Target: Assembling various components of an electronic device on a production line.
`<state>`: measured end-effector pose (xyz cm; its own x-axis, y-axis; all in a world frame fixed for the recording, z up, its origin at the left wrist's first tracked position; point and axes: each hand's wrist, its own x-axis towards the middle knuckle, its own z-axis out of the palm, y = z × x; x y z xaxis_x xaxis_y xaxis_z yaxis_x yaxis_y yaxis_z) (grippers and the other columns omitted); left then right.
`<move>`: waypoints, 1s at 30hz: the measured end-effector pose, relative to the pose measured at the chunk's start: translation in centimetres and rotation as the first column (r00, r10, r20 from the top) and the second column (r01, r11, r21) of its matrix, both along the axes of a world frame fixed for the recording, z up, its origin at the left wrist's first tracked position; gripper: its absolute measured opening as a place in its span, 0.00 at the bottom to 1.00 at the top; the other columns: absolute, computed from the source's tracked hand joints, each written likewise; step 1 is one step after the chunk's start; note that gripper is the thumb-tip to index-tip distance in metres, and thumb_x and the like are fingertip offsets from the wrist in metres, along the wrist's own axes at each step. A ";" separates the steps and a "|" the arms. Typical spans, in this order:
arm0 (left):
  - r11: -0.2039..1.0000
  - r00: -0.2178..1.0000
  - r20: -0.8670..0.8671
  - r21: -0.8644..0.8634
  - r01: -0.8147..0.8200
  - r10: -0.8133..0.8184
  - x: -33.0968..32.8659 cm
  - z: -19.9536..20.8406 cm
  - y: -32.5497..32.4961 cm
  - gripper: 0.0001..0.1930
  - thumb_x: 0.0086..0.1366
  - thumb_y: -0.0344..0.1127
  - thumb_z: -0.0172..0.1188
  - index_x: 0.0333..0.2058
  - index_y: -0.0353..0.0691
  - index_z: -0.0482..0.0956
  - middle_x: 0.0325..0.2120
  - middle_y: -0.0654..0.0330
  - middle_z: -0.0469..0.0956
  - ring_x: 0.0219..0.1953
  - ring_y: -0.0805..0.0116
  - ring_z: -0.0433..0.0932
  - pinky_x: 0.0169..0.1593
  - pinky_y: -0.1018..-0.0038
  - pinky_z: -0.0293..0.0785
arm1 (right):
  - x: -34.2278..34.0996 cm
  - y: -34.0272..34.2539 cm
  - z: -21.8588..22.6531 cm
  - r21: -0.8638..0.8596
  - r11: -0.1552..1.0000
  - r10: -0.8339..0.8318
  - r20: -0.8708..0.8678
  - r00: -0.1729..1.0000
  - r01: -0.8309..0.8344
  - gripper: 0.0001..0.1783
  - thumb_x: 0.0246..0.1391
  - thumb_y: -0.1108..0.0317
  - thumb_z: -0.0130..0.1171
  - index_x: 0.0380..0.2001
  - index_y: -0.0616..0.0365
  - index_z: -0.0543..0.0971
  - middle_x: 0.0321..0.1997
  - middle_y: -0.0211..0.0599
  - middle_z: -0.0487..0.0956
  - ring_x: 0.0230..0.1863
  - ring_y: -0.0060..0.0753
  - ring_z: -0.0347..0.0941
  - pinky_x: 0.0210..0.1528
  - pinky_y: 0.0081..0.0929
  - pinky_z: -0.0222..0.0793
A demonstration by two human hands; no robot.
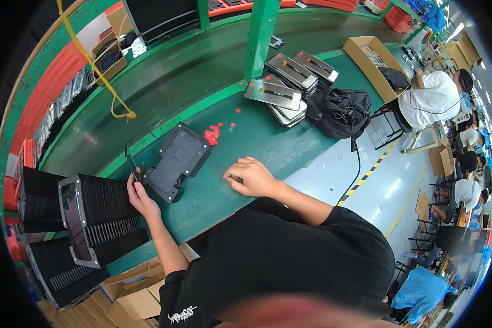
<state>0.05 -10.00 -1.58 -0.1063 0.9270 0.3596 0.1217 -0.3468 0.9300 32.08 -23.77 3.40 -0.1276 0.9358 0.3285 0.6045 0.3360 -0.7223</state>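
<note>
My left hand (142, 200) is closed on a thin flat panel (130, 160), seen nearly edge-on, just left of a black fixture block (179, 162). The block lies on the green worktable with small pale round spots at its corners. To its right, my right hand (251, 177) is over the table with its fingers curled in; whatever they may hold is hidden. A small heap of red tabs (211, 136) lies beside the block's far right corner.
Black slotted racks (106, 205) with upright panels stand at the left. Stacked silver phone screens (279, 94), a black bag (341, 112) and a cardboard box (377, 68) sit at the far right. A green post (261, 38) rises behind; a yellow cord (95, 65) hangs left.
</note>
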 end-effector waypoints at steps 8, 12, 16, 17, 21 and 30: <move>1.000 1.000 0.006 -0.017 -0.012 0.012 -0.8 -0.3 -0.5 0.24 0.79 0.42 0.41 0.59 0.26 0.71 0.55 0.50 0.78 0.56 0.64 0.75 0.63 0.67 0.67 | 15.5 4.5 12.0 0.333 0.873 -0.404 0.083 0.911 0.357 0.11 0.59 0.68 0.55 0.26 0.60 0.82 0.21 0.35 0.76 0.23 0.27 0.71 0.27 0.27 0.65; 1.000 1.000 0.004 -0.003 -0.015 0.015 -0.1 -0.1 0.4 0.24 0.79 0.43 0.40 0.58 0.27 0.71 0.55 0.51 0.78 0.55 0.64 0.75 0.63 0.67 0.67 | 28.9 16.3 12.3 0.284 0.855 -0.516 0.366 0.775 0.435 0.13 0.58 0.63 0.58 0.36 0.64 0.83 0.30 0.46 0.84 0.29 0.42 0.81 0.32 0.39 0.74; 0.998 0.996 -0.061 0.009 -0.064 0.065 -0.6 0.1 -0.2 0.25 0.78 0.44 0.40 0.57 0.27 0.72 0.55 0.51 0.78 0.54 0.65 0.76 0.61 0.68 0.68 | 34.4 28.4 7.3 -0.049 0.872 -0.361 0.607 0.708 0.486 0.14 0.55 0.61 0.59 0.38 0.59 0.85 0.39 0.49 0.85 0.41 0.51 0.82 0.44 0.44 0.77; 0.998 0.995 -0.081 0.007 -0.061 0.061 -0.6 0.4 -0.3 0.25 0.78 0.45 0.39 0.57 0.27 0.72 0.55 0.52 0.78 0.53 0.65 0.76 0.60 0.68 0.69 | 35.6 31.6 5.3 -0.133 0.829 -0.296 0.719 0.629 0.542 0.16 0.53 0.58 0.60 0.39 0.56 0.85 0.43 0.50 0.85 0.47 0.52 0.82 0.50 0.44 0.77; 1.000 0.996 -0.085 0.025 0.012 -0.010 0.8 0.6 2.0 0.26 0.77 0.46 0.39 0.57 0.28 0.73 0.55 0.52 0.79 0.51 0.66 0.76 0.58 0.68 0.69 | 47.3 38.2 -5.3 -0.096 0.951 -0.195 0.554 0.809 0.295 0.18 0.55 0.55 0.57 0.43 0.52 0.85 0.49 0.49 0.84 0.51 0.52 0.80 0.52 0.45 0.77; 1.000 0.998 -0.059 0.004 -0.016 0.016 -0.5 0.1 0.5 0.26 0.77 0.45 0.40 0.58 0.28 0.71 0.55 0.52 0.79 0.53 0.64 0.76 0.59 0.67 0.69 | 43.6 37.5 -1.3 0.072 0.907 -0.318 0.762 0.563 0.415 0.21 0.60 0.51 0.55 0.43 0.58 0.83 0.48 0.52 0.83 0.51 0.53 0.80 0.53 0.47 0.76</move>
<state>-0.41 -9.49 -1.45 -0.0999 0.9241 0.3687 0.1818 -0.3474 0.9199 75.68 13.77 2.06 0.0819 0.9800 0.1813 0.9960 -0.0870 0.0206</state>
